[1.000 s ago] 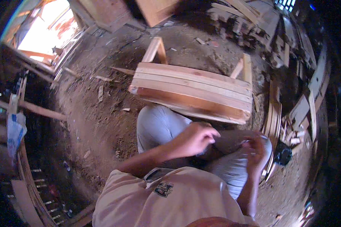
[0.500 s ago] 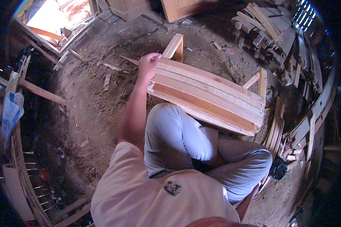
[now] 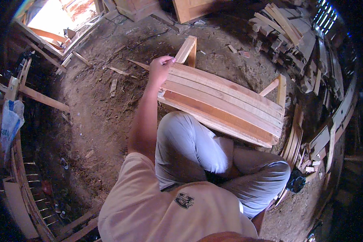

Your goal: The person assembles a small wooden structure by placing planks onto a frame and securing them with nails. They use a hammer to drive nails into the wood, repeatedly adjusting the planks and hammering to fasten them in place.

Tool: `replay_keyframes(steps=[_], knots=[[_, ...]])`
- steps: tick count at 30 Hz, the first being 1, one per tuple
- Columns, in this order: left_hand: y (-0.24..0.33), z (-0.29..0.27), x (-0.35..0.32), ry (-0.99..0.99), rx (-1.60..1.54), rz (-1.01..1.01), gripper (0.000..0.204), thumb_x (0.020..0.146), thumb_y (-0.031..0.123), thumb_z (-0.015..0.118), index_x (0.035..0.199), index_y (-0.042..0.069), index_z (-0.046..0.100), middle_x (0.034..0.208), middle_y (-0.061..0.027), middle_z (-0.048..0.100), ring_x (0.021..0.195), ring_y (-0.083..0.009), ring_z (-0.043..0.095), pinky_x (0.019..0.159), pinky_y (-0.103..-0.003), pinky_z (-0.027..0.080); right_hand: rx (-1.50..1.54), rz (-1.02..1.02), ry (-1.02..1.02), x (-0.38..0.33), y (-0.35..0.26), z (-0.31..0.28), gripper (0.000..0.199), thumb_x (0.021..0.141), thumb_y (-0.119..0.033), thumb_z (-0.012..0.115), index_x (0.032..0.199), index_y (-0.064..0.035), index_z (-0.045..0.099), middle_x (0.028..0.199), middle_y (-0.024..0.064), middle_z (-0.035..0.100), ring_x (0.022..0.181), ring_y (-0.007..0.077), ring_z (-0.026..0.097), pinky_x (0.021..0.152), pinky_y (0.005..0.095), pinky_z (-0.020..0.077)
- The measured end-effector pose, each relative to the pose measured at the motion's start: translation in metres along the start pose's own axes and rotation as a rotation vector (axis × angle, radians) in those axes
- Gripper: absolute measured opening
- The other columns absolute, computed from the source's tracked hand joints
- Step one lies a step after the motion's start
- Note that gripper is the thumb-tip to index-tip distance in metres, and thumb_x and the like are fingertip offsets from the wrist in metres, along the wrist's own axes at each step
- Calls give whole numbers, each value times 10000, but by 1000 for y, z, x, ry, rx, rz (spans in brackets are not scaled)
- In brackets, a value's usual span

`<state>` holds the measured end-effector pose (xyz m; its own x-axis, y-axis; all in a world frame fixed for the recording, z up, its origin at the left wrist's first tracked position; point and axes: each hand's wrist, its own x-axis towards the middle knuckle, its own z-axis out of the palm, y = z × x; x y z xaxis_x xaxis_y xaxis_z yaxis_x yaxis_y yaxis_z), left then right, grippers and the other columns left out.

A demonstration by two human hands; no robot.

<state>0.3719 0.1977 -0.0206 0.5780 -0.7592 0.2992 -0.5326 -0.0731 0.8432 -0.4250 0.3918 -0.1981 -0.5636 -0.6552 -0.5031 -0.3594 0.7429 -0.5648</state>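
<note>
In front of my crossed legs stands a low wooden piece (image 3: 226, 103), like a small bench. Several pale planks and a darker orange-brown strip lie side by side along its top. Upright frame pieces (image 3: 192, 52) rise beyond its far side. My left hand (image 3: 161, 69) is at its far left corner, with fingers curled and pinched together at the plank's end. What lies between those fingertips is too small to make out. Of my right arm only a bit (image 3: 259, 221) shows below my right knee, and the hand itself is hidden.
Offcuts and split boards are heaped at the far right (image 3: 278, 44), with long planks (image 3: 293, 135) along the right side. Wood chips (image 3: 119, 71) litter the dirt floor. A beam (image 3: 46, 99) juts from the left, beside a bluish plastic bag (image 3: 12, 119).
The view has shifted very slightly. My left hand stays at the same corner of the wooden piece, its fingers still curled.
</note>
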Motion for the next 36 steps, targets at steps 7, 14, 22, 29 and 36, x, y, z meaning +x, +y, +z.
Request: replay_keyframes(steps=[7,14,22,29,36], knots=[[-5,3,-4,43,-75,11,278,919,218,762,1036,-33,756,923,-157,773,848,-217,730,810,-340,547,63,24,0,-3,0,-7,308,992,-164,652,1263,-23,611,1056,101,669,837,201,639,778,342,550],[-2,3,-7,-1,-148,3,263,928,205,752,1028,-39,752,899,-139,770,826,-188,715,781,-325,540,133,35,-5,-3,-3,-17,301,991,-159,652,1256,-24,610,1043,94,660,816,189,630,755,331,549],[8,3,-10,23,-68,-33,264,928,234,748,1031,-8,758,914,-159,766,817,-241,730,777,-358,543,347,25,-47,3,-17,-52,292,989,-155,652,1247,-25,610,1028,87,650,791,175,620,727,319,547],[1,2,-10,73,-59,51,203,900,221,745,976,37,779,905,-193,741,840,-342,727,776,-410,551,714,-113,-273,19,-77,-128,285,987,-150,652,1240,-26,609,1015,81,641,770,162,612,703,308,546],[-8,9,-6,130,-20,129,134,859,203,731,919,109,806,883,-174,737,837,-367,719,763,-456,558,871,-302,-877,-26,-213,-154,334,989,-146,644,1269,19,568,1035,102,627,791,138,619,686,255,552]])
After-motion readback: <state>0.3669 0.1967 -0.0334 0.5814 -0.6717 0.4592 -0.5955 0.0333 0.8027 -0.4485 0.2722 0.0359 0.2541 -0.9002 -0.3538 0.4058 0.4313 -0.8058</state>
